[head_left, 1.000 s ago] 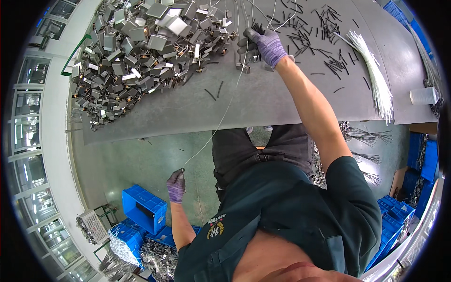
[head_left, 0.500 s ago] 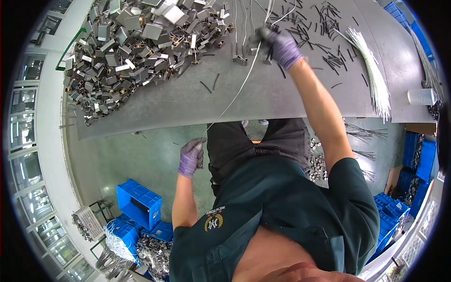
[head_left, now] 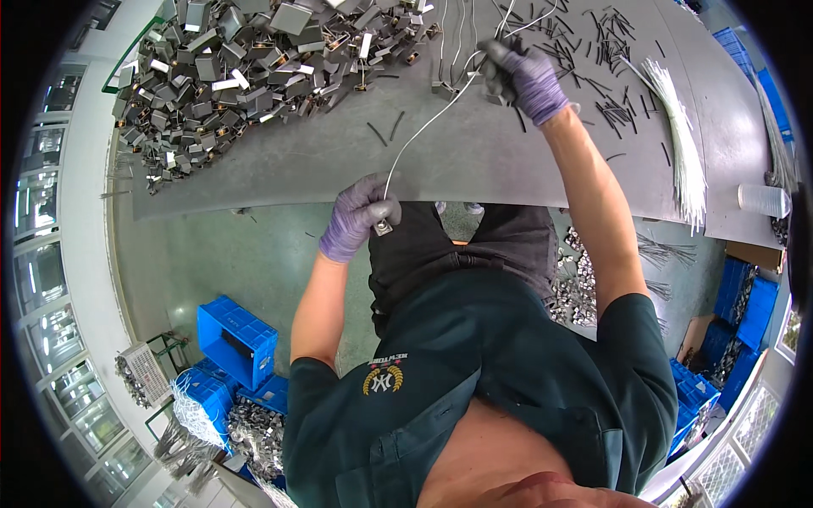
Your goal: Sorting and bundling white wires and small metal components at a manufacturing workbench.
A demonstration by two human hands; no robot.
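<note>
In a grey and purple glove, my left hand (head_left: 360, 213) is closed at the near table edge. It pinches a small silver metal piece (head_left: 384, 227), and a thin white wire (head_left: 421, 133) rises from that grip in a curve. Over the table, my gloved right hand (head_left: 525, 78) is closed on the far stretch of this wire; its fingertips are partly hidden. Beside the right fingertips stand small grey blocks (head_left: 442, 88) with white wires running away from them. Two short black tubes (head_left: 377, 134) lie between the hands on the grey table (head_left: 296, 165).
A large heap of grey metal-cased parts (head_left: 229, 85) covers the table's left. Scattered black tubes (head_left: 614, 46) and a bundle of white wires (head_left: 675, 127) lie right, near a clear plastic cup (head_left: 762, 200). Blue crates (head_left: 239, 339) with metal parts stand on the floor.
My left hand has risen toward the table edge, and the metal piece in it now shows. The wire between my hands has gone from nearly straight to bowed. The right hand stays over the blocks.
</note>
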